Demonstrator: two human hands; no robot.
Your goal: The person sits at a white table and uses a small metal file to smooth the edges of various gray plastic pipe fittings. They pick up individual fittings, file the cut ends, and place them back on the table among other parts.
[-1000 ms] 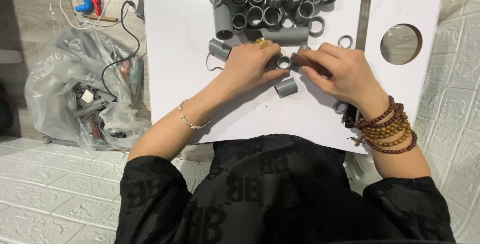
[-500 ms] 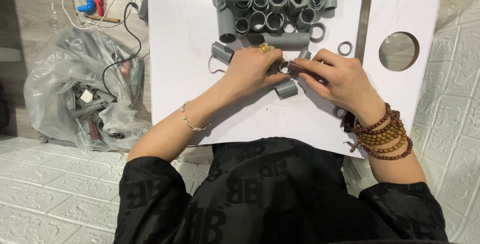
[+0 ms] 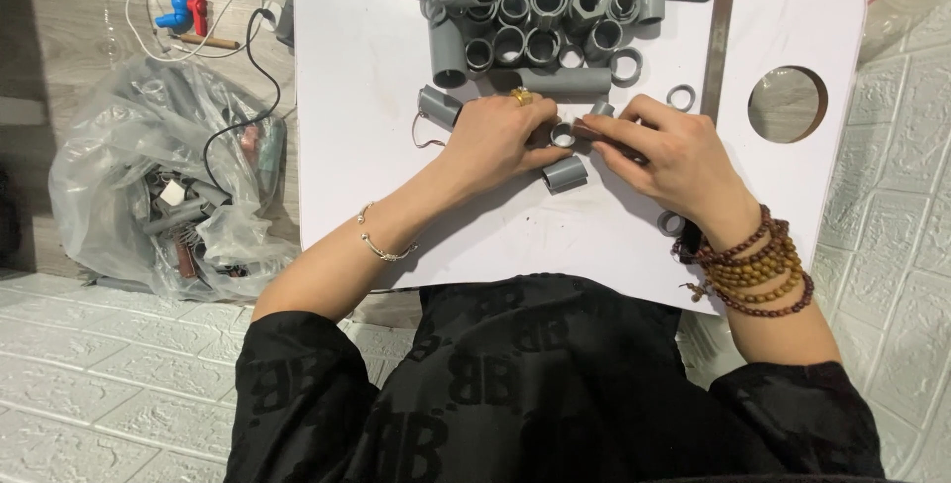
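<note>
- A small grey pipe ring [image 3: 563,133] sits near the middle of the white table [image 3: 367,67], pinched between both hands, apparently so it can be fitted to another piece
- The left hand [image 3: 495,136], a gold ring on one finger, closes its fingertips on the pipe ring from 9 o'clock
- The right hand [image 3: 666,151] meets it from 3 o'clock, grasping a dark slim piece; what that piece is cannot be told
- One short grey coupling [image 3: 565,175] lies just beside, at 6 o'clock, within easy reach
- At 12 o'clock a pile of grey fittings [image 3: 540,17], well over a dozen, is grouped like a stock
- One metal ruler [image 3: 716,42] lies at 1 o'clock
- One clear bag of parts [image 3: 163,186] lies on the floor at 9 o'clock
</note>
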